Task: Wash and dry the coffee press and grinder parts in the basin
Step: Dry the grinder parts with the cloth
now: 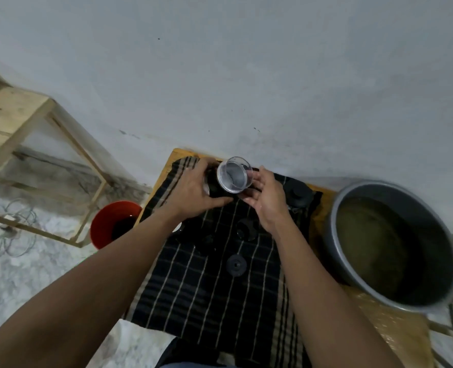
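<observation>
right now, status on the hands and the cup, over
Left hand and right hand both grip the clear cup over the striped cloth. Basin to the right. Black disc on the cloth below.

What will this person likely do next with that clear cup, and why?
Probably lower the clear cup onto the striped cloth: the left hand and right hand hold it above the cloth, clear of the basin, and black parts already lie there.

Basin [374, 187] right of cloth [193, 288], bucket [103, 224] left, disc [236, 265] on cloth.
</observation>
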Motion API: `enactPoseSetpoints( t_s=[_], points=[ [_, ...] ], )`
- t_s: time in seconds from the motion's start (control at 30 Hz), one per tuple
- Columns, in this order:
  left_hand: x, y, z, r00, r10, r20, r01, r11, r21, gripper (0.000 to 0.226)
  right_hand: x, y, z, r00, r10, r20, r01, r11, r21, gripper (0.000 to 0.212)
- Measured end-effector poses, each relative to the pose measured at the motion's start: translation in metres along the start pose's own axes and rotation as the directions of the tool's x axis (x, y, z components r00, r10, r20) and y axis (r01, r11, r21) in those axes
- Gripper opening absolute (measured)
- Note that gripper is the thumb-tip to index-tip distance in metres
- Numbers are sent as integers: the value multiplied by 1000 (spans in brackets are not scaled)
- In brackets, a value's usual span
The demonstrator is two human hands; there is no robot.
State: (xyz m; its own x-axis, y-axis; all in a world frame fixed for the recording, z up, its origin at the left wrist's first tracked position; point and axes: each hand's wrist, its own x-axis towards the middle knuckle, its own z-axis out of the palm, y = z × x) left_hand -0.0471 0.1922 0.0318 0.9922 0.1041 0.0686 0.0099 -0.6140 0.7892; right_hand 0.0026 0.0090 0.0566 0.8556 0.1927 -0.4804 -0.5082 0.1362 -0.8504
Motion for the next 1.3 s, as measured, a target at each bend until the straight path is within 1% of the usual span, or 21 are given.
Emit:
enactPoseSetpoints(
  t_s=[0.1,0.17,0.23,0.3,0.37,0.4,0.43,0.5,0.57,0.6,0.67,0.7,0.73,0.8,0.93,1.03,1.1,1.17,1.2,1.27,1.3],
  points=[
    [-4,18,11,996,88,16,-88,995,38,82,-22,5,-29,1000,-21,-7,21,998,-67,36],
    [-8,28,22,990,140,10,-140,984,109,83,-39,21,-60,990,-129,-62,104,948,-300,28],
    [-11,33,31,990,138,27,-140,982,124,87,-55,49,-98,963,-250,-99,131,758,-640,20],
    [-13,40,39,988,146,58,-153,977,148,89,-75,81,-138,939,-284,-194,6,576,-817,22],
    [-14,45,44,986,152,62,-161,973,167,89,-90,112,-167,921,-293,-257,-146,352,-925,35],
    [-17,47,48,988,145,60,-153,975,164,88,-99,124,-176,922,-261,-284,-226,232,-946,42],
    [-18,47,50,990,133,53,-139,978,155,88,-104,133,-181,923,-238,-303,-274,146,-950,47],
    [-25,47,54,993,108,54,-115,982,147,88,-115,143,-185,922,-210,-326,-312,95,-945,55],
    [-28,46,57,993,102,56,-109,983,150,88,-120,148,-188,921,-245,-302,-285,105,-953,53],
    [-29,46,58,993,99,61,-108,983,148,88,-119,153,-191,917,-265,-298,-265,154,-952,48],
    [-31,46,59,991,113,66,-122,982,144,88,-120,157,-198,901,-325,-288,-184,313,-932,42],
    [-32,47,58,991,119,63,-127,982,142,88,-121,157,-201,885,-391,-251,-106,356,-929,44],
    [-33,46,59,991,119,58,-126,983,135,87,-122,156,-202,861,-463,-211,-35,359,-933,45],
    [-35,44,59,994,103,49,-107,989,103,87,-121,145,-197,800,-573,-178,71,385,-920,37],
    [-29,47,52,997,74,24,-73,996,-45,85,-118,92,-158,739,-598,-312,216,648,-730,31],
    [-27,62,44,998,55,38,-47,982,-183,75,-118,45,-125,655,-668,-353,365,689,-626,28],
    [-27,76,39,996,-27,86,50,956,-288,60,-110,14,-102,632,-681,-370,455,713,-534,20],
    [-26,89,38,976,-151,159,209,862,-461,47,-97,-9,-79,644,-666,-376,485,736,-473,18],
    [-26,97,37,958,-194,209,279,793,-542,42,-91,-18,-65,672,-653,-349,493,746,-447,22],
    [-26,114,39,934,-195,299,348,687,-638,45,-85,-31,-39,754,-610,-243,501,774,-387,36],
    [-27,122,40,932,-180,315,351,669,-655,48,-83,-33,-28,786,-590,-184,496,780,-382,43]
  ],
)
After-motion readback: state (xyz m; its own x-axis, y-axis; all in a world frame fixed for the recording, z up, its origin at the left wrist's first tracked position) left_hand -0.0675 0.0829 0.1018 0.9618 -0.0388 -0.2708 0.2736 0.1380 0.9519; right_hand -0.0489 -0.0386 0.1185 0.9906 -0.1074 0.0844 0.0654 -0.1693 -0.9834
